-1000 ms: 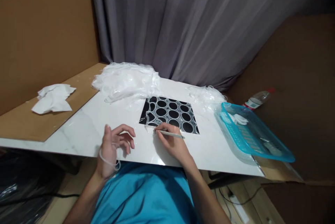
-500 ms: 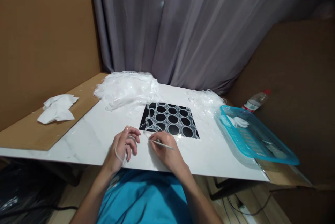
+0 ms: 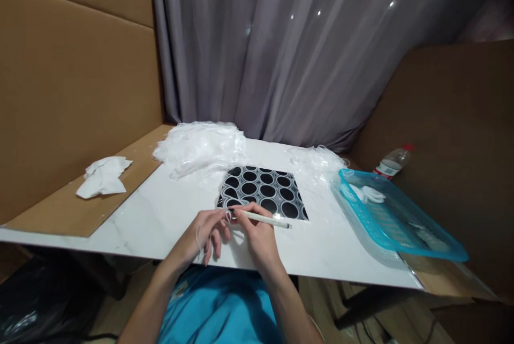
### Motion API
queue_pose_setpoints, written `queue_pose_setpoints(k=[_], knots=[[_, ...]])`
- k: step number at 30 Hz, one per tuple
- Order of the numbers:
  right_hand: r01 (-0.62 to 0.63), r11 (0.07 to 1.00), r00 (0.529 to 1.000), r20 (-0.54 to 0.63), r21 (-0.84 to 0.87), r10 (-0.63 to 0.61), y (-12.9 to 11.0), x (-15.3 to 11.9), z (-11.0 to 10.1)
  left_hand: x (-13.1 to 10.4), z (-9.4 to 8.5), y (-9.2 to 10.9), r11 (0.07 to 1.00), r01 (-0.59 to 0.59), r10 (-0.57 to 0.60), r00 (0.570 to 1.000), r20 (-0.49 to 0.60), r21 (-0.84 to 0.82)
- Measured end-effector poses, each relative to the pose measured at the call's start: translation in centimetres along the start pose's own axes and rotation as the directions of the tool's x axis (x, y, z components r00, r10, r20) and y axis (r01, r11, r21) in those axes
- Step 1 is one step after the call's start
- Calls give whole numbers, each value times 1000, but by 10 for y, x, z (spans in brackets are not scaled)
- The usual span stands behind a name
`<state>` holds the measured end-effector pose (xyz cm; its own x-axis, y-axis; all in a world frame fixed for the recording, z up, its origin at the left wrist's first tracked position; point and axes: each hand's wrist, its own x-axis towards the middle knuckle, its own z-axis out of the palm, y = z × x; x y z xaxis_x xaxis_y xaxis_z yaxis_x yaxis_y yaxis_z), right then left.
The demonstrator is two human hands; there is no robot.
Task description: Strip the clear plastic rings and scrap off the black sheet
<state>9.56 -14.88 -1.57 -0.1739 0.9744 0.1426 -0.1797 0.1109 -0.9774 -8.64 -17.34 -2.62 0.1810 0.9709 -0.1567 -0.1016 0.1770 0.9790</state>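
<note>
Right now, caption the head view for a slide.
Left hand beside right hand holding a pale tool near a patterned sheet.

Head view: taken from the wearer's head, directed forward and downward; counter (image 3: 152,221) at close range across the lower half, curtain (image 3: 273,54) beyond at twelve o'clock, wearer's forearms entering from six.

Bench (image 3: 152,215): white, smooth, glossy. Side panels (image 3: 80,65): matt brown cardboard. Curtain (image 3: 257,54): grey folded cloth. Basket (image 3: 361,215): translucent blue plastic.
</note>
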Motion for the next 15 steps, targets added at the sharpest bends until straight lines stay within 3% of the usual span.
queue_pose_setpoints(k=[5, 10, 15], knots=[[-5, 1000, 1000, 9, 23, 5, 10, -6, 2, 1, 10, 1, 997, -73, 71, 995, -76, -23], [5, 1000, 1000, 29, 3, -5, 16, -9, -2, 2, 4, -8, 994, -86, 90, 994, -60, 67], [44, 998, 999, 18, -38, -43, 13, -12, -4, 0, 2, -7, 994, -93, 97, 993, -61, 56]])
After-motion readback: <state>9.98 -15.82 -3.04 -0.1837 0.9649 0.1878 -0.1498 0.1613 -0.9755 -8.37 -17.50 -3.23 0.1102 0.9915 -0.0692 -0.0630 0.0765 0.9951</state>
